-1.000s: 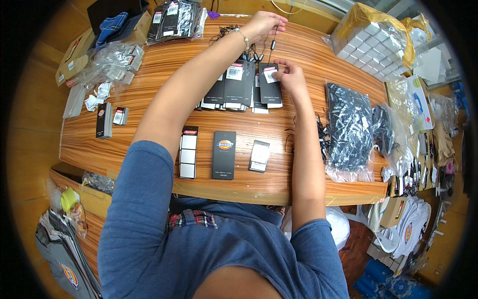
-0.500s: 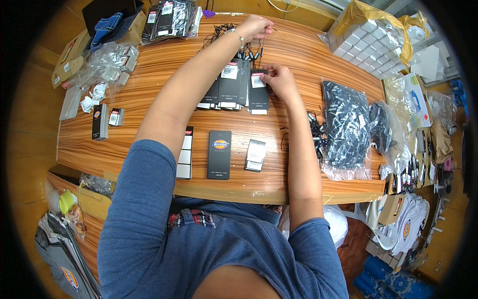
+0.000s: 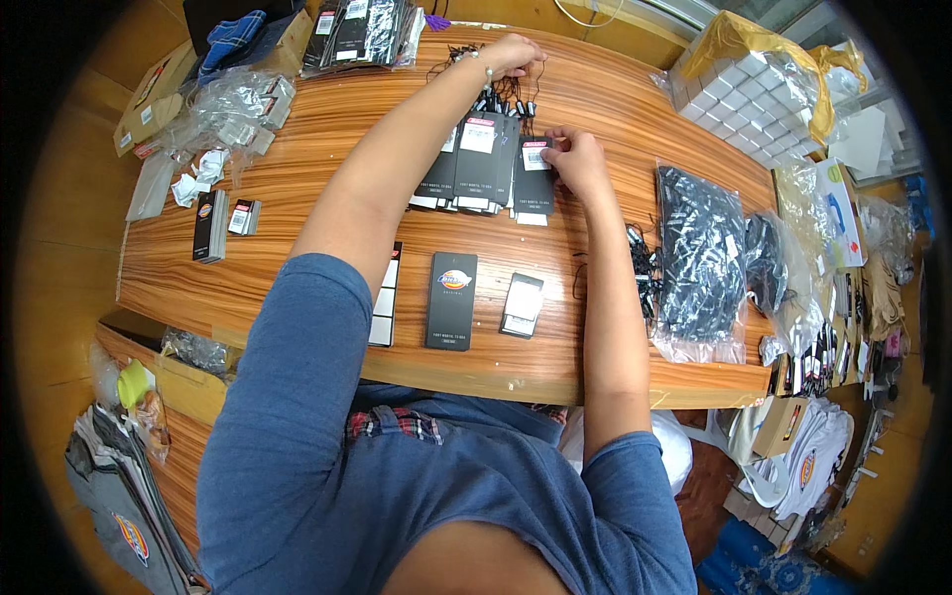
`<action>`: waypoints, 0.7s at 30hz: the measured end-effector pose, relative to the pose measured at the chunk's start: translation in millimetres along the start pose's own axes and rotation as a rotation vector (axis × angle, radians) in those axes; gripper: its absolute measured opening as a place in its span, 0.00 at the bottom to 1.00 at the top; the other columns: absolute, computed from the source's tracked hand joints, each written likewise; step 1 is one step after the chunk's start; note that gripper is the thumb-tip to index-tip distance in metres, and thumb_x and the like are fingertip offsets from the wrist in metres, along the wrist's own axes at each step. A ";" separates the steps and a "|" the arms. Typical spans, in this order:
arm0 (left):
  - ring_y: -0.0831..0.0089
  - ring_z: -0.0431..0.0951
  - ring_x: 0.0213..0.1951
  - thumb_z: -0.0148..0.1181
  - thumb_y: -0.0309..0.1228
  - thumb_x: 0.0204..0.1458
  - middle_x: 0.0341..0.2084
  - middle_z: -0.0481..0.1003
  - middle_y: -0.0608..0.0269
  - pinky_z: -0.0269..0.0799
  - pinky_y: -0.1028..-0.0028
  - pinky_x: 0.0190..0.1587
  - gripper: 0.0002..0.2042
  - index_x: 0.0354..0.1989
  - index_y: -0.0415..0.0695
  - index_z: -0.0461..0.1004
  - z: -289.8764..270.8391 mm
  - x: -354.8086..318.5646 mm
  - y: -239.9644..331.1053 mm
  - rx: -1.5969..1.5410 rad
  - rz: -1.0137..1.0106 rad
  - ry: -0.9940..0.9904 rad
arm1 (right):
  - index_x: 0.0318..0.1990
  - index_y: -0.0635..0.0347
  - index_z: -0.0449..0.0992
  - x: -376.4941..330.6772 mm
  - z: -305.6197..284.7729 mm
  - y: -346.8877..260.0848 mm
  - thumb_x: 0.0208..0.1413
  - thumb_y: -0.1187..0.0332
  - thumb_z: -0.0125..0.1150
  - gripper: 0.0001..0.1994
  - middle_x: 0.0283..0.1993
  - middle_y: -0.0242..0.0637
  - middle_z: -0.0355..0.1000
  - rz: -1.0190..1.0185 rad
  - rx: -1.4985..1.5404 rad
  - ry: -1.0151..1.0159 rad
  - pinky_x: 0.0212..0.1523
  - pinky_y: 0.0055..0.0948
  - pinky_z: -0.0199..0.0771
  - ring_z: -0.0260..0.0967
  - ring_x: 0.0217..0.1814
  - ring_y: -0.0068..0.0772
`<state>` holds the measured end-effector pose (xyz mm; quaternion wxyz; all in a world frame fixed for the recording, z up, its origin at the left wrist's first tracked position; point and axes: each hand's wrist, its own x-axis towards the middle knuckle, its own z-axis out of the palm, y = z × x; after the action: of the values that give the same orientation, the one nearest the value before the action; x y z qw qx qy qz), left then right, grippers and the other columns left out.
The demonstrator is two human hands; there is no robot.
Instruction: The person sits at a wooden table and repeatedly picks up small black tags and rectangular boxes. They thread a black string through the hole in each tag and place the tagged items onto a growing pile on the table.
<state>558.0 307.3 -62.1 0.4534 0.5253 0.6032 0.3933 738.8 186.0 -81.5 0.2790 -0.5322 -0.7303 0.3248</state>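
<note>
At the far side of the table, my left hand (image 3: 512, 57) pinches a thin black string (image 3: 538, 87) above a pile of dark hang tags (image 3: 479, 164). Nearer to me and to the right, my right hand (image 3: 579, 167) grips the upper right edge of a single dark hang tag (image 3: 535, 188). That tag carries a white barcode sticker and lies at the right side of the pile. More black strings with small toggles (image 3: 504, 104) gather beneath my left hand. My left forearm covers part of the pile.
Before me lie a dark tag stack (image 3: 451, 307), a small stack of white-labelled tags (image 3: 521, 305) and a partly hidden tag strip (image 3: 385, 307). A clear bag of black strings (image 3: 700, 263) sits right. White boxes (image 3: 739, 89) stand far right; bundled tags (image 3: 362, 35) lie far left.
The view has shifted slightly, so the table things appear farther right. My left hand has moved a little left relative to the pile. My right hand stays on the same tag.
</note>
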 end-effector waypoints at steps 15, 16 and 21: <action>0.64 0.68 0.37 0.58 0.45 0.43 0.26 0.71 0.60 0.62 0.68 0.43 0.16 0.30 0.43 0.75 -39.2 -271.1 53.6 0.862 0.551 -0.399 | 0.36 0.61 0.73 -111.1 -71.7 -91.8 0.45 0.64 0.60 0.13 0.29 0.41 0.73 -0.147 -0.265 -0.223 0.33 0.34 0.69 0.71 0.32 0.39; 0.65 0.67 0.38 0.59 0.51 0.39 0.28 0.71 0.60 0.61 0.68 0.44 0.23 0.32 0.42 0.75 -43.3 -295.9 41.2 1.048 0.586 -0.357 | 0.35 0.62 0.73 -128.8 -66.4 -94.9 0.44 0.64 0.60 0.12 0.29 0.41 0.73 -0.124 -0.332 -0.365 0.34 0.35 0.69 0.71 0.32 0.39; 0.65 0.65 0.40 0.62 0.53 0.31 0.33 0.71 0.61 0.58 0.69 0.44 0.30 0.37 0.41 0.73 -34.6 -333.3 -0.9 1.017 0.497 -0.254 | 0.37 0.59 0.71 -187.2 -35.5 -66.8 0.36 0.63 0.67 0.19 0.36 0.39 0.68 -0.144 -0.422 -0.285 0.39 0.36 0.68 0.65 0.43 0.43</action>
<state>536.8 -22.8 -8.7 0.1068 0.8460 0.5157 0.0828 777.8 -2.0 -19.0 0.0784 -0.4741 -0.8499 0.2164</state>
